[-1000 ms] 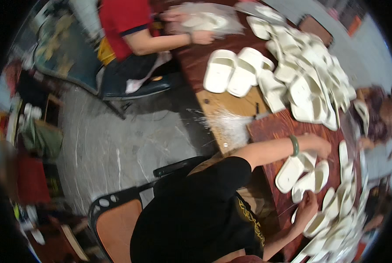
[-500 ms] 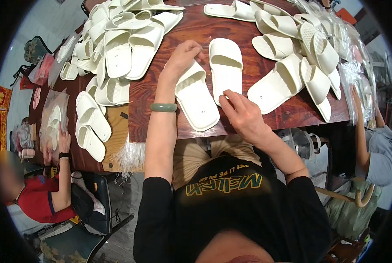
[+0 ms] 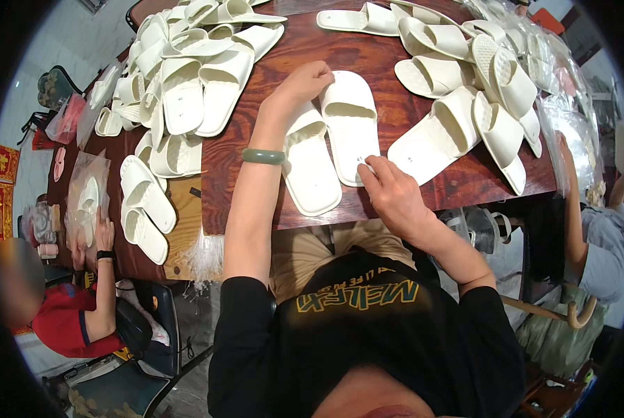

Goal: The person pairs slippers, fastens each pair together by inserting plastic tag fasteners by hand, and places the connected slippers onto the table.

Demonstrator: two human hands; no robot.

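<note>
Two white slippers lie side by side before me on the reddish-brown wooden table, toes pointing away. The right slipper (image 3: 354,136) overlaps or touches the edge of the left slipper (image 3: 313,177); which one, I cannot tell. My left hand (image 3: 299,85), its wrist in a green bangle (image 3: 262,156), is closed at the right slipper's toe; its fingertips meet the toe's left edge, and anything small between them is hidden. At the heel of that slipper, my right hand (image 3: 394,191) grips the edge between thumb and fingers.
A heap of white slippers (image 3: 186,83) stands at the far left, another pile (image 3: 451,83) at the right. Clear strands (image 3: 204,259) hang off the table's left corner. One co-worker in a red shirt (image 3: 64,320) sits left; another person's grey sleeve (image 3: 598,244) shows right.
The two slippers have come closer together and slightly nearer to me. My left hand has reached the right slipper's toe; a thin strand seen by its fingers earlier no longer shows.
</note>
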